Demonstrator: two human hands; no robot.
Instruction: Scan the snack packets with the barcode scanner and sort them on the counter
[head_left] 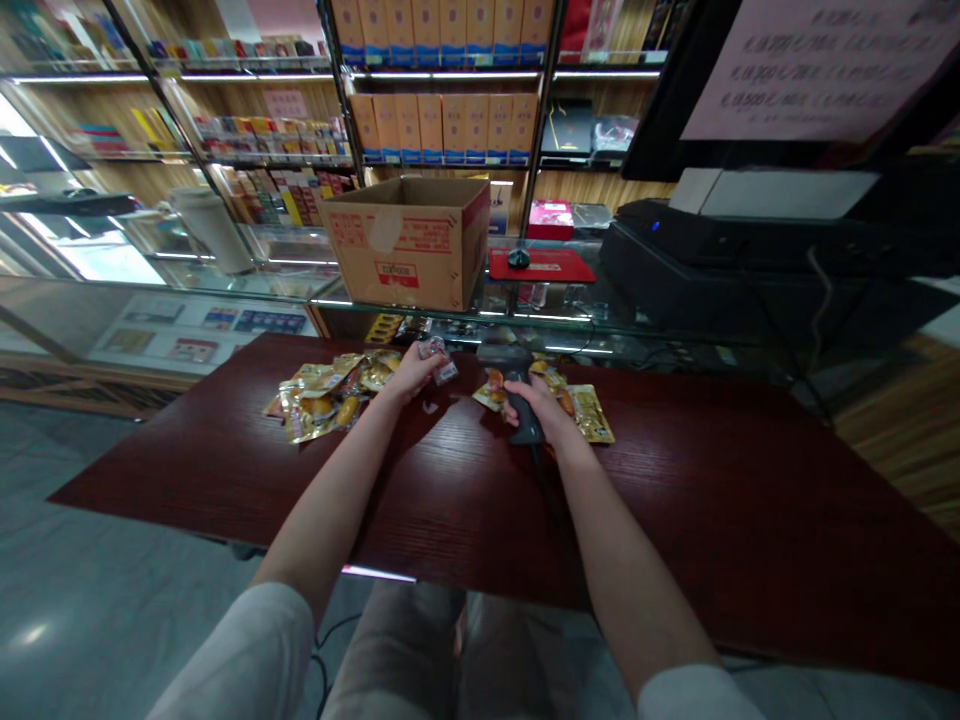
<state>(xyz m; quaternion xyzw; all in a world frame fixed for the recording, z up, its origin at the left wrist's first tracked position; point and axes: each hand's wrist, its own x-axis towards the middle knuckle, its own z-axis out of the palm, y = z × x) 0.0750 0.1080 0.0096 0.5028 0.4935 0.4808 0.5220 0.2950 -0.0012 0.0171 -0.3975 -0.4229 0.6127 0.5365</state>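
Note:
My right hand (538,405) is wrapped round the handle of a dark barcode scanner (527,427), whose cable runs down toward me. Between the fingers of my left hand (415,372) is a small packet (445,368), pale with red print; its back shows toward the scanner's side. To the left of that hand lies a pile of gold snack packets (322,405) with clear windows. More gold packets (594,412) lie behind and beside my right hand, partly hidden by it.
An open cardboard box (409,245) stands on the glass counter behind the dark wooden table (450,510). A red mat (555,266) with a black mouse (518,259) lies right of it. A dark monitor (652,110) rises at the right. Stocked shelves line the back.

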